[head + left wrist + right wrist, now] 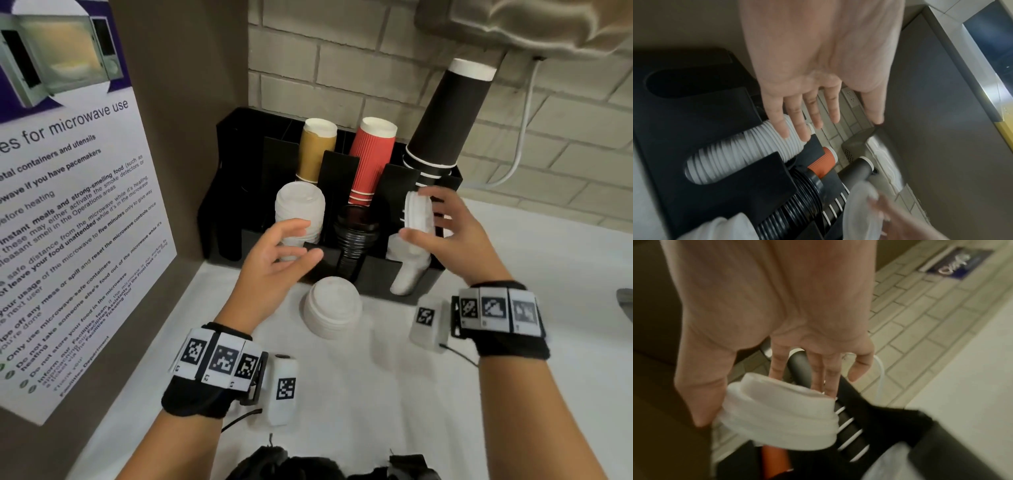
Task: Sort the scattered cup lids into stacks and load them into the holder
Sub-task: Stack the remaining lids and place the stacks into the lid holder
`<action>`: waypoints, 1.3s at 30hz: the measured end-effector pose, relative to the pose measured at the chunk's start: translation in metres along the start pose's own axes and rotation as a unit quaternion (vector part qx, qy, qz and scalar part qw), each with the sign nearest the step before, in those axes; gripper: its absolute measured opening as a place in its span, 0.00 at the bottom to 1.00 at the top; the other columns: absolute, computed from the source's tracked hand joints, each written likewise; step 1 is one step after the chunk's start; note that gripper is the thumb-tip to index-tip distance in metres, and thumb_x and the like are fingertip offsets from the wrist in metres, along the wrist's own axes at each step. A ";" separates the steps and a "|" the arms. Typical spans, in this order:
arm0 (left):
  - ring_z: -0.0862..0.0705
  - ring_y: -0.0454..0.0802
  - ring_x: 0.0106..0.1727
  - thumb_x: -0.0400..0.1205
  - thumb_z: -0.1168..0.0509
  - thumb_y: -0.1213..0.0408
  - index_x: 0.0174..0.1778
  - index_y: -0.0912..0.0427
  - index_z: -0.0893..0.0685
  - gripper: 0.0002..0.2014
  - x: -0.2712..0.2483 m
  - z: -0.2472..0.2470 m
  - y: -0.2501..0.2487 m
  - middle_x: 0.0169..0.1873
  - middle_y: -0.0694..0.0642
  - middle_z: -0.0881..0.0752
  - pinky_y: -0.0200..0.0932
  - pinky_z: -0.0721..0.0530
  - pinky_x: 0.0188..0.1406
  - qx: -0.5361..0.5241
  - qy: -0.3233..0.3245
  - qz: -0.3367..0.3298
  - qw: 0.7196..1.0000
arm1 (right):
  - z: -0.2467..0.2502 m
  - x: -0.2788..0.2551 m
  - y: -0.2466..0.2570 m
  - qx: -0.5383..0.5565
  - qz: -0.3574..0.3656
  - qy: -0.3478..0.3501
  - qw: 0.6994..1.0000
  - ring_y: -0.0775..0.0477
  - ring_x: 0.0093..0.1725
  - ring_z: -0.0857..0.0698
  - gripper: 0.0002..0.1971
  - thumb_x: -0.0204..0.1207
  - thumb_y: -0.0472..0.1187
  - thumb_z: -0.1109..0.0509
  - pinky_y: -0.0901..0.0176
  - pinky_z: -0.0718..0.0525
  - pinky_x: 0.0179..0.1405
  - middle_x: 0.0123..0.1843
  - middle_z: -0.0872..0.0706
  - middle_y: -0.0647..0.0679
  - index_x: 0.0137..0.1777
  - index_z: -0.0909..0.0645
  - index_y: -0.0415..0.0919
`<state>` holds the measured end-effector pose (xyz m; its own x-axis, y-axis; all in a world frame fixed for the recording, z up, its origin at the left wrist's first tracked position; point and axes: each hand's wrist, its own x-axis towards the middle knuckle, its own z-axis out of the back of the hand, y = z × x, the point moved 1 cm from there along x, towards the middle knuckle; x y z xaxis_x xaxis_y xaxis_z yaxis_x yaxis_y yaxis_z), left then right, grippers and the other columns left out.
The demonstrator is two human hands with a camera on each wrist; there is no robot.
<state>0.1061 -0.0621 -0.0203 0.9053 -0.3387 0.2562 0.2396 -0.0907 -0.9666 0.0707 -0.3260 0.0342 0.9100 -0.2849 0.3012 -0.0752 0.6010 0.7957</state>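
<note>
My right hand [445,236] holds a small stack of white lids [418,214] by its edges, over the right slot of the black holder [380,281]. My left hand [277,253] is loose and empty. More lids [331,308] wait on the counter. I think they are light, bendy and slippery, so I squeeze the rims gently.

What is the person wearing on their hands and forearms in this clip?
Both hands, left hand and right hand, are bare, with no gloves or sleeves. Each wrist carries a black fabric wristband topped by a row of white tiles printed with black square code markers. A small white box with its own marker hangs beside each band, trailing a thin black cable.
</note>
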 end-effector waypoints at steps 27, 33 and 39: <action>0.15 0.41 0.46 0.81 0.31 0.71 0.57 0.49 0.18 0.13 0.003 0.011 0.012 0.58 0.53 0.18 0.28 0.19 0.45 0.015 -0.061 -0.040 0.997 | -0.014 0.017 -0.042 -0.424 -0.044 0.136 0.894 0.46 0.61 0.23 0.23 0.69 0.45 0.27 0.50 0.39 0.49 0.59 0.23 0.52 0.65 0.22 0.58; 0.15 0.36 0.45 0.81 0.31 0.70 0.57 0.50 0.18 0.12 0.003 0.012 0.014 0.57 0.52 0.18 0.29 0.19 0.45 0.011 -0.066 -0.040 0.997 | -0.040 -0.015 -0.004 -0.291 0.076 0.054 0.952 0.45 0.61 0.22 0.20 0.69 0.41 0.26 0.48 0.32 0.58 0.59 0.20 0.50 0.62 0.18 0.52; 0.15 0.38 0.47 0.81 0.31 0.68 0.56 0.45 0.18 0.13 0.001 0.015 0.016 0.57 0.48 0.17 0.32 0.19 0.48 0.016 -0.067 -0.035 0.997 | -0.097 -0.038 0.000 -0.304 0.020 0.305 0.902 0.42 0.67 0.27 0.33 0.70 0.54 0.24 0.44 0.26 0.67 0.64 0.27 0.45 0.75 0.31 0.54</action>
<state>0.1161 -0.0496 -0.0350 0.9240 -0.2044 0.3232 0.3133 -0.0802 -0.9463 0.0762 -0.2427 -0.0282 0.9807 0.0989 -0.1689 -0.0446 0.9532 0.2991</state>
